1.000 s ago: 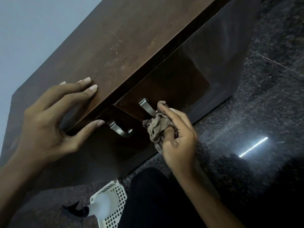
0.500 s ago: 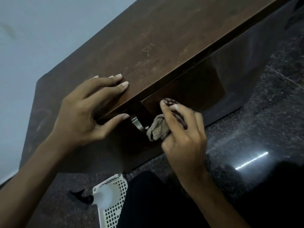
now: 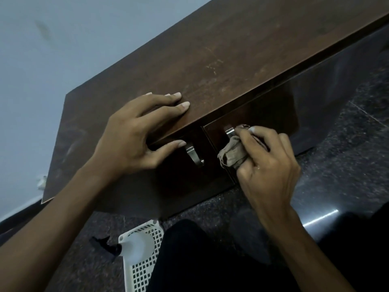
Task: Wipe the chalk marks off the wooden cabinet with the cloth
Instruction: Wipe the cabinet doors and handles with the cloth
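Since a second ago the right hand (image 3: 267,165) has brought the cloth (image 3: 232,153) in against the right handle (image 3: 229,131), while the left hand (image 3: 136,133) keeps its brace on the cabinet (image 3: 231,60). Its fingers lie straight and slightly spread on the top, near the front edge, with the thumb tucked under that edge. The right hand's fingers are curled tight round the bunched cloth, pressing it to the right door just below the handle and close to the seam between the doors.

Risks, as I judge them: frayed threads hanging from the cloth's lower left could catch on the handle, and a tug there might swing the door open against the knee (image 3: 200,260). Faint pale marks (image 3: 212,66) show on the top, well apart from the cloth. If those are chalk, work kept to the door would miss them. Whether any chalk lies on the door itself I cannot tell, since the face is dark and glossy.

Room is tight on the left, with the seam and the left handle (image 3: 194,154) just beside the cloth, and the top's overhang caps any upward stroke. To the right the door face runs open. Below, the floor (image 3: 336,165) holds a basket (image 3: 143,268) with a spray bottle (image 3: 134,247) near the knee, easy to knock over
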The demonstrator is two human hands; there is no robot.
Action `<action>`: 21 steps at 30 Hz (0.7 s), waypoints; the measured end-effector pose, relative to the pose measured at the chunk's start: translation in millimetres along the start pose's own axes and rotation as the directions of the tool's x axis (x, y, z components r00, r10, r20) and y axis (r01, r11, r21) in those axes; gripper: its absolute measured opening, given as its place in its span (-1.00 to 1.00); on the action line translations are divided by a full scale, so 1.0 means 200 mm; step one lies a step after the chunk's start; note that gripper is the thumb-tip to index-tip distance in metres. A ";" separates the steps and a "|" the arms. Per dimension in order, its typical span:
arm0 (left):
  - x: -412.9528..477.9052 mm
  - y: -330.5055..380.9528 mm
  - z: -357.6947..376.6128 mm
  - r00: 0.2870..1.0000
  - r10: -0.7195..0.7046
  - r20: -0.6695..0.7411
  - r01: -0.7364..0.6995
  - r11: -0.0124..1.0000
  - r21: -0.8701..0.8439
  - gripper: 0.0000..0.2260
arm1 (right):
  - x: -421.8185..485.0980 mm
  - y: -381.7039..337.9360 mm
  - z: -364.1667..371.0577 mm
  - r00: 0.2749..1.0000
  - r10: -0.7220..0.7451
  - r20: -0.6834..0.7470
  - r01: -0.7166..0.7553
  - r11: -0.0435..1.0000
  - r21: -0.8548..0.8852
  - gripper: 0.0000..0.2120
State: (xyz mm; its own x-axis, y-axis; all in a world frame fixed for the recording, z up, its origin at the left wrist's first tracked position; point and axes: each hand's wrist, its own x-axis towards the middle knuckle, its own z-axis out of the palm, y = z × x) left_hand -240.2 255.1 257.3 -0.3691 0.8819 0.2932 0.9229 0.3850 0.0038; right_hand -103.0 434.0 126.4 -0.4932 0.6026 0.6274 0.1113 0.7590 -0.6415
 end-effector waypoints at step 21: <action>-0.01 0.00 0.00 1.000 0.009 -0.017 -0.008 1.000 0.026 -0.49 | -0.10 -0.02 0.04 0.840 0.523 0.141 -0.522 0.710 0.474 -0.61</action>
State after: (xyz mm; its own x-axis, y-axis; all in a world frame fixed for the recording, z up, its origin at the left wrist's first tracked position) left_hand -239.8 253.7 256.4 -0.3592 0.8804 0.3096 0.9228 0.3846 -0.0231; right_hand -100.6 416.6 112.1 -0.4782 0.8688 0.1289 -0.0724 0.1073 -0.9916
